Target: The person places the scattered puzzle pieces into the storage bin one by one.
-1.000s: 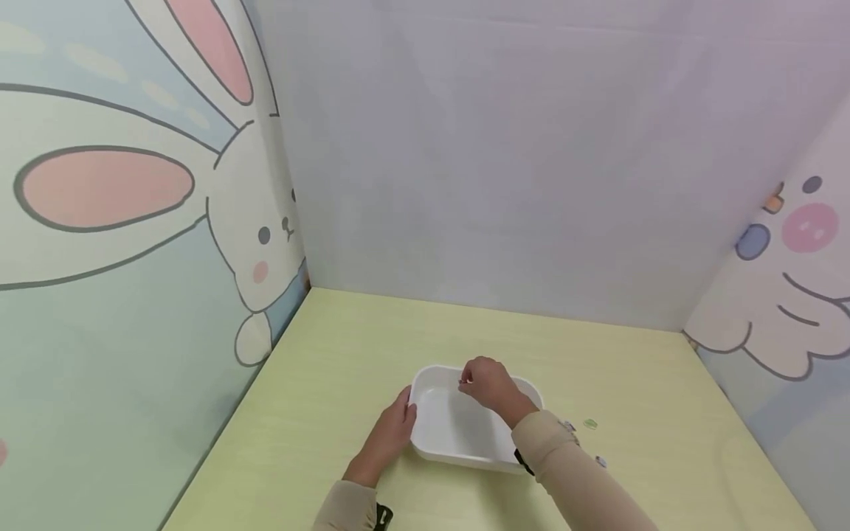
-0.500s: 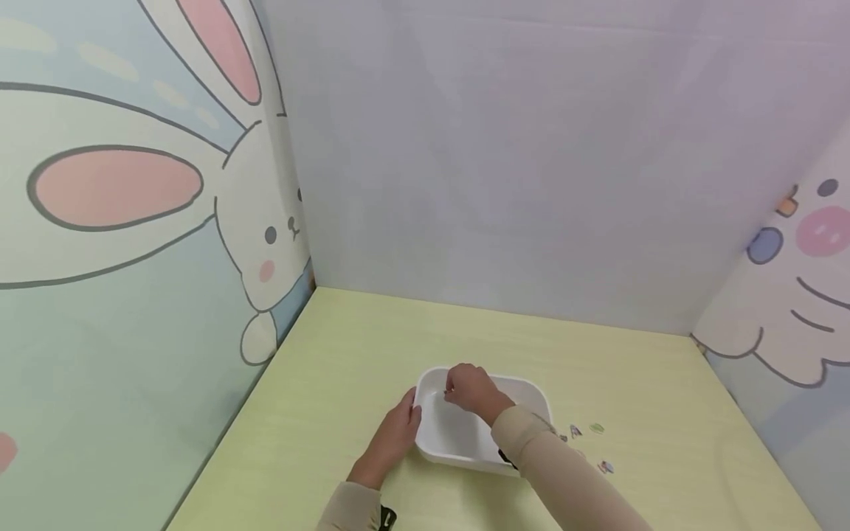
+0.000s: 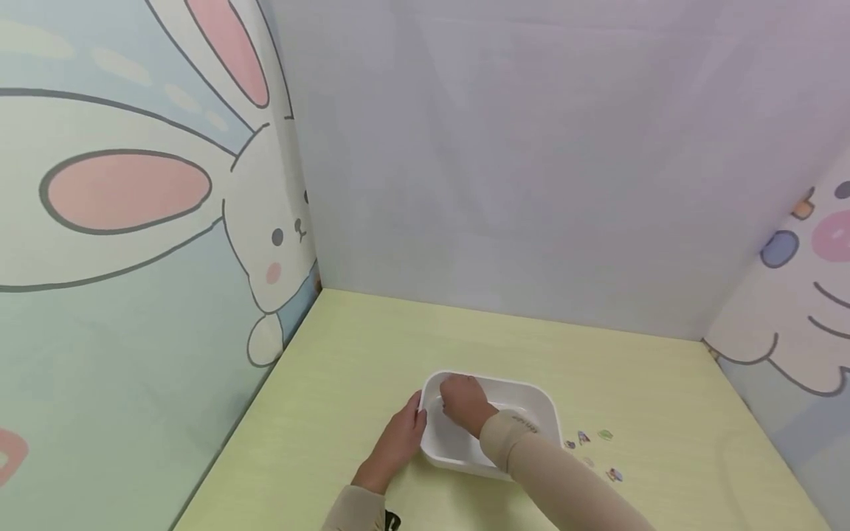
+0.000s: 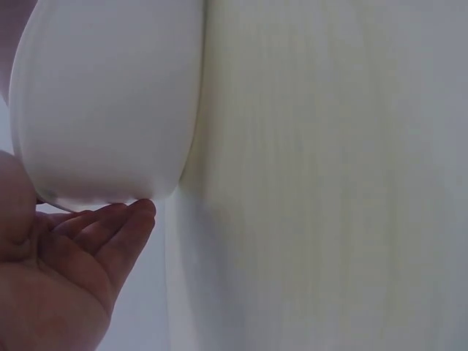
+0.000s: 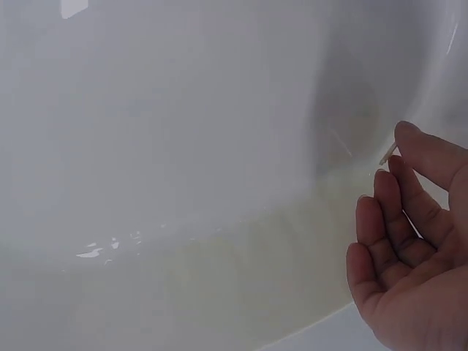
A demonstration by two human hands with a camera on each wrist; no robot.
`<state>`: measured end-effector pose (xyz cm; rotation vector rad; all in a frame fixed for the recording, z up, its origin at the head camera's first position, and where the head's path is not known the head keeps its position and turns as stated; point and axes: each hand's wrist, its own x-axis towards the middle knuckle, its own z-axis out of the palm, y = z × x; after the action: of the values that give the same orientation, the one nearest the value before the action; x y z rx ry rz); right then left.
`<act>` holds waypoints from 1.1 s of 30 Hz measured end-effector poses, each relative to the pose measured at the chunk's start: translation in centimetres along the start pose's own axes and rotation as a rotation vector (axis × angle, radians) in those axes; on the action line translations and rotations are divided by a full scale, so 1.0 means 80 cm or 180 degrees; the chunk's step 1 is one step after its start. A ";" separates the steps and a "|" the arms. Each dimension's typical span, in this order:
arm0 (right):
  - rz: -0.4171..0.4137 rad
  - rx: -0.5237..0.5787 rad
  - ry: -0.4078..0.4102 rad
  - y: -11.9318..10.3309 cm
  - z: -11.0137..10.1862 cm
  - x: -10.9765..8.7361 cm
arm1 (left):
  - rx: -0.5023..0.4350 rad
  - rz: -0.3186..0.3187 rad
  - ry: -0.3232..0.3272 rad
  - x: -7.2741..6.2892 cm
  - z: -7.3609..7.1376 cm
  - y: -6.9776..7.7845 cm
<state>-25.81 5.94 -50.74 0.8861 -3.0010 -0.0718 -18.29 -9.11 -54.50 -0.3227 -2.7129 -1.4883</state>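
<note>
A white, glossy rectangular basin with rounded corners stands on the table. Its left end is gripped by my left hand; the left wrist view shows the fingers against the outer wall, thumb toward the rim. Inside the basin, near its back left corner, is my right hand. Between its thumb and index finger it pinches a small thin flat piece, seen edge-on in the right wrist view; its face is hidden. The other fingers of that hand are bent, close above the basin's inner surface.
Several small colourful flat pieces lie on the pale yellow table right of the basin, among them a green one and a red-and-blue one. A grey-white wall rises behind; a rabbit-printed wall stands at the left.
My right hand has moved left and lower into the basin with the small piece. The left hand keeps its grip on the basin's end. The head view has shifted slightly.
</note>
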 end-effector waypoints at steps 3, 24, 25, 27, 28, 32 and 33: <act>-0.0079 -0.0081 0.0129 -0.001 0.006 -0.001 | 0.0006 0.0007 0.0015 0.000 0.000 0.000; -0.0066 0.0339 -0.0117 0.001 0.004 0.000 | 0.0051 0.0019 0.0081 -0.002 0.000 0.001; -0.0065 0.0327 -0.0123 0.002 0.003 -0.001 | 0.0039 -0.0005 0.0068 -0.002 0.000 0.001; -0.0065 0.0326 -0.0142 0.003 -0.001 -0.004 | 0.0029 -0.0054 0.0044 -0.003 0.000 0.002; -0.0070 0.0304 -0.0153 0.004 -0.004 -0.006 | 0.0021 -0.0076 0.0035 -0.004 0.000 0.003; -0.0019 0.0367 -0.0194 0.009 -0.020 -0.012 | 0.0027 -0.0135 0.0014 -0.005 -0.002 0.004; 0.0004 0.0387 -0.0206 0.012 -0.025 -0.014 | 0.0026 -0.0146 0.0013 -0.005 -0.002 0.004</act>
<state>-25.36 7.27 -48.70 0.9090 -3.0945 0.0847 -17.87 -9.12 -54.18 -0.2586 -2.7409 -1.4866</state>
